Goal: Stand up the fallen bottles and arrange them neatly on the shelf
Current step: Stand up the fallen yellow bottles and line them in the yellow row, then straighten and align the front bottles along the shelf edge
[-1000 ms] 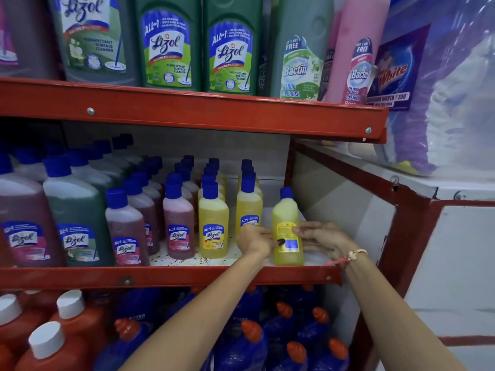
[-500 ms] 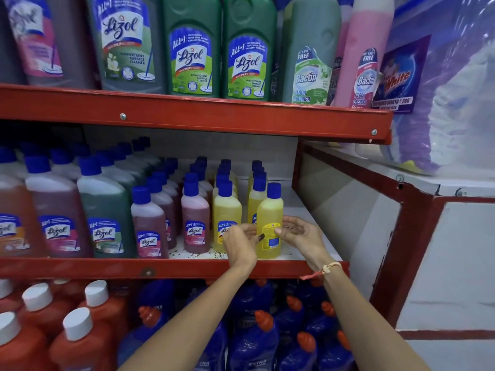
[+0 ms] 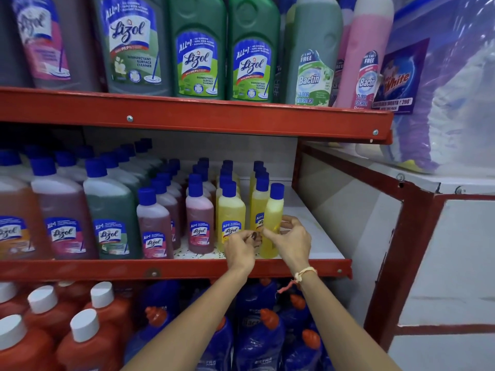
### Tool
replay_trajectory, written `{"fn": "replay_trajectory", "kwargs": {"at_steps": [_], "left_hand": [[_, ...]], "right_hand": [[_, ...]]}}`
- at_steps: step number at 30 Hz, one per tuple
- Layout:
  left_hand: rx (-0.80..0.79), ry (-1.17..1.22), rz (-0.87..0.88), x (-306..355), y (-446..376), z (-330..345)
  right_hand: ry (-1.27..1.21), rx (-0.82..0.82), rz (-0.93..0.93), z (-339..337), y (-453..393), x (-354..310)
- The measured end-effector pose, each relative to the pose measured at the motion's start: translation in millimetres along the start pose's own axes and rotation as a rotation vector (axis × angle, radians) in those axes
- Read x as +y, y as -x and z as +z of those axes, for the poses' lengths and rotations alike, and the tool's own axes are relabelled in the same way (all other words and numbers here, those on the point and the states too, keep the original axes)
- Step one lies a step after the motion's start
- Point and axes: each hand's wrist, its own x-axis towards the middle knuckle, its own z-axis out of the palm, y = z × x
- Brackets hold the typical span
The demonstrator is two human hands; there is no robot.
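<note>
A small yellow bottle [image 3: 273,210] with a blue cap stands upright at the front right of the middle shelf [image 3: 171,269], turned edge-on. My right hand [image 3: 290,242] wraps its lower body from the right. My left hand [image 3: 239,246] pinches it low on the left side with the fingertips. Just left of it stand rows of yellow bottles [image 3: 230,218], pink bottles [image 3: 199,223] and larger maroon and green bottles [image 3: 111,218], all upright.
The white shelf floor [image 3: 316,231] right of the held bottle is bare up to the red frame post [image 3: 297,167]. Large cleaner bottles [image 3: 198,49] fill the upper shelf. Orange bottles [image 3: 91,341] and blue bottles [image 3: 257,341] crowd the shelf below my arms.
The yellow bottle has slid left, from a spot apart on the right to right beside the yellow row, and turned edge-on. Both hands moved left with it.
</note>
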Motion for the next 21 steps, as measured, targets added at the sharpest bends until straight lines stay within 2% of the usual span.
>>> {"fn": "replay_trajectory", "kwargs": {"at_steps": [4, 12, 17, 21], "left_hand": [[-0.06, -0.05, 0.041, -0.7, 3.6, 1.6], [-0.016, -0.209, 0.07, -2.1, 5.7, -0.1], [-0.002, -0.231, 0.074, -3.6, 2.0, -2.4], [-0.006, -0.255, 0.092, -4.2, 2.3, -3.7]], "right_hand": [[-0.061, -0.136, 0.007, -7.8, -6.0, -4.8], [-0.269, -0.486, 0.043, -15.2, -32.9, 4.9], [-0.296, -0.608, 0.037, -20.1, -44.1, 8.9], [-0.292, -0.6, 0.01, -17.2, -42.0, 12.7]]}}
